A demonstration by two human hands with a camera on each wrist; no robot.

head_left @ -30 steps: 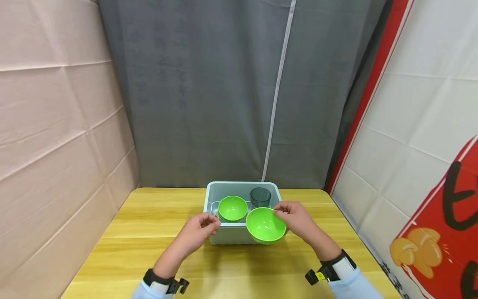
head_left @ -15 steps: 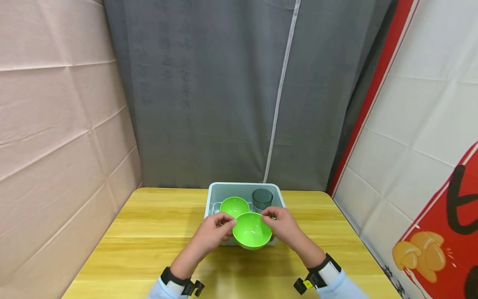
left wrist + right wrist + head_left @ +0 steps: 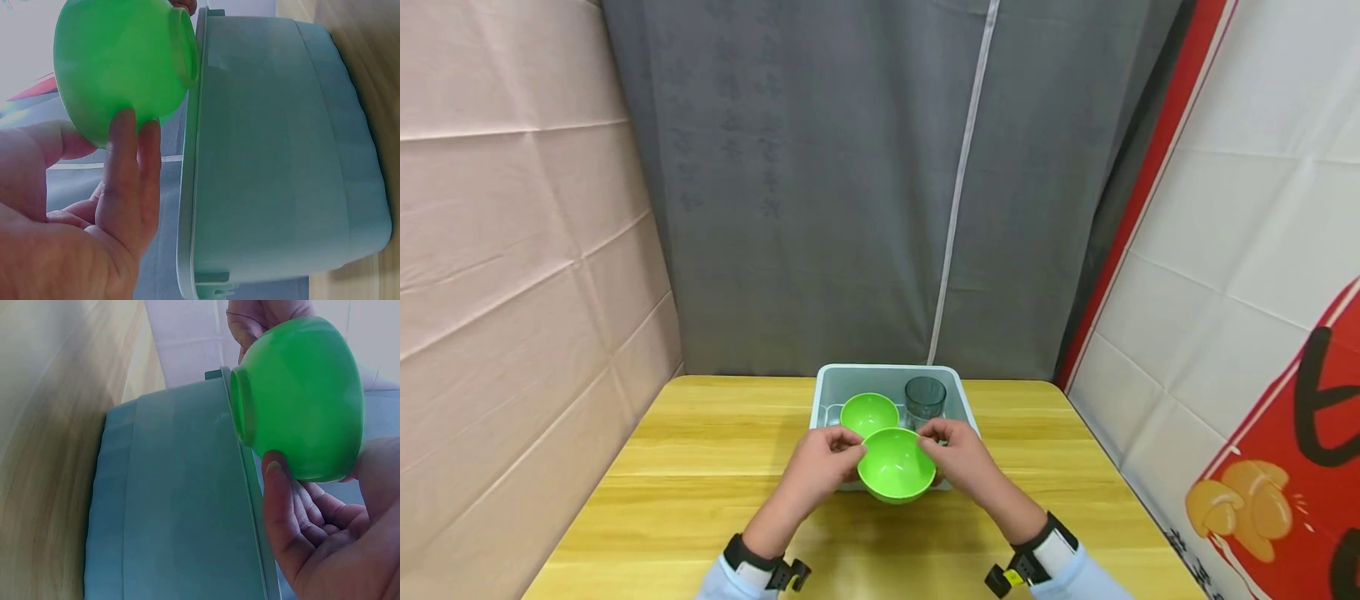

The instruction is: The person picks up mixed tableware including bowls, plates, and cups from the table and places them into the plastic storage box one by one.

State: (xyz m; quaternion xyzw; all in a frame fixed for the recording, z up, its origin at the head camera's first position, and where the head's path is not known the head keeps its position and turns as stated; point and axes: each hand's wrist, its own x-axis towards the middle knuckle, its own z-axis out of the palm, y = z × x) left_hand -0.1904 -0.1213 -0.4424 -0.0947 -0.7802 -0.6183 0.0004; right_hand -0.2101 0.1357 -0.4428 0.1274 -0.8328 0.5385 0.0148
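A bright green bowl (image 3: 897,467) is held up in front of the near wall of a pale blue-grey plastic bin (image 3: 269,150). My left hand (image 3: 822,463) pinches its left edge, thumb at the rim and fingertips against the outer side. On the opposite edge my right hand (image 3: 962,457) pinches the bowl between thumb and fingers. The right wrist view shows the bowl's foot ring (image 3: 242,406) close to the bin's rim. Inside the bin, a second green bowl (image 3: 869,412) sits at the left and a dark clear glass (image 3: 925,398) stands at the right.
The bin rests on a light wooden table (image 3: 715,467) towards its back edge. A grey curtain (image 3: 820,208) hangs behind. Pale cloth (image 3: 520,250) walls the left side, and a white and red printed banner (image 3: 1225,250) the right.
The held bowl has moved left and slightly nearer, from the right hand alone into both hands. My left hand has moved right and taken its left edge.
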